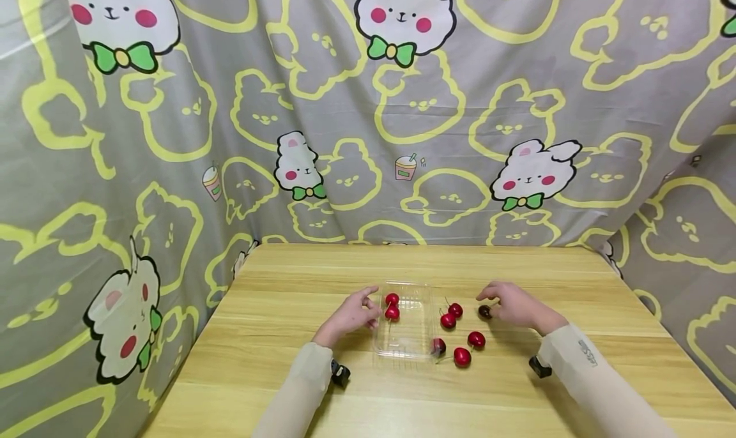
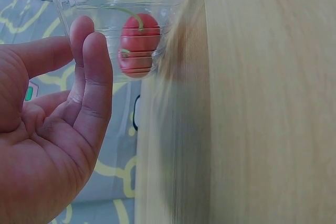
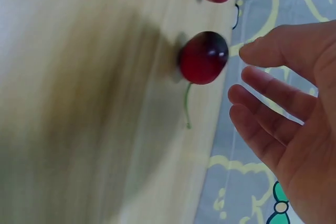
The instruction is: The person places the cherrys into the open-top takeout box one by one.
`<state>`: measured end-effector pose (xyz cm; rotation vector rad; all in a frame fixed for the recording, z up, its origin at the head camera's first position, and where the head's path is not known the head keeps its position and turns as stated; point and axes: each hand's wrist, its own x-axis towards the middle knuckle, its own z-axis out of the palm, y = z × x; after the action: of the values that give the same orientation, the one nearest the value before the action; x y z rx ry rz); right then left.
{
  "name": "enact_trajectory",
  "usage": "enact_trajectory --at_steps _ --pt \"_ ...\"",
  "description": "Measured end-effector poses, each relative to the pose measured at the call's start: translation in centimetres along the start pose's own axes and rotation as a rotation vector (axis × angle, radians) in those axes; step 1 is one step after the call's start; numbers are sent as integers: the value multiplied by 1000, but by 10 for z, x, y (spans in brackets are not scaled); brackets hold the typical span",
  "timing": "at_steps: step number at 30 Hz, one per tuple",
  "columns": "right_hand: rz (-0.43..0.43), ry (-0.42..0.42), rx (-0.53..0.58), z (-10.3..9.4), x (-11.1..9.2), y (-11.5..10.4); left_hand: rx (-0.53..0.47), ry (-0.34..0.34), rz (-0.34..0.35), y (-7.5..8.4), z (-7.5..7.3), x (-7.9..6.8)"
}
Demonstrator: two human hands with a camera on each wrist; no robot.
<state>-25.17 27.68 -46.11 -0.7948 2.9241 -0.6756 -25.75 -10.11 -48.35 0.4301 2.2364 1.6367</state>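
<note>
A clear plastic box (image 1: pixel 415 326) lies on the table with two red cherries (image 1: pixel 392 313) inside, seen through its wall in the left wrist view. My left hand (image 1: pixel 352 313) is at the box's left side, its fingers loosely bent against or very near the wall; whether they touch cannot be told. To the right, my right hand (image 1: pixel 512 305) hovers at a dark cherry (image 1: pixel 485 311), thumb and fingers apart. In the right wrist view a red cherry with a dark side and a green stem (image 3: pixel 203 57) lies just before the fingertips, with a gap between.
Between the box and my right hand several loose cherries lie on the wooden table (image 1: pixel 276 387), among them a pair (image 1: pixel 448 321), one near the front (image 1: pixel 462 357) and a half-dark one (image 1: pixel 439 347) by the box's right edge. A patterned curtain (image 1: pixel 345 106) hangs behind and beside the table.
</note>
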Motion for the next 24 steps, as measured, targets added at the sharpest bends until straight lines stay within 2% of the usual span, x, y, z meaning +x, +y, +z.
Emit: enact_trajectory --at_steps 7,10,15,17,24 --pt "5 -8 -9 9 -4 10 -11 -8 19 -5 -1 2" --pt "-3 -10 -23 12 -5 13 -6 -8 21 4 0 -3" --pt "-51 -5 -59 15 -5 17 -10 -17 15 6 -1 -4" --pt "-58 -8 -69 16 -4 18 -15 -20 8 0 -2 1" --pt "-32 -12 -92 21 -4 15 -19 -14 -3 -3 -1 2"
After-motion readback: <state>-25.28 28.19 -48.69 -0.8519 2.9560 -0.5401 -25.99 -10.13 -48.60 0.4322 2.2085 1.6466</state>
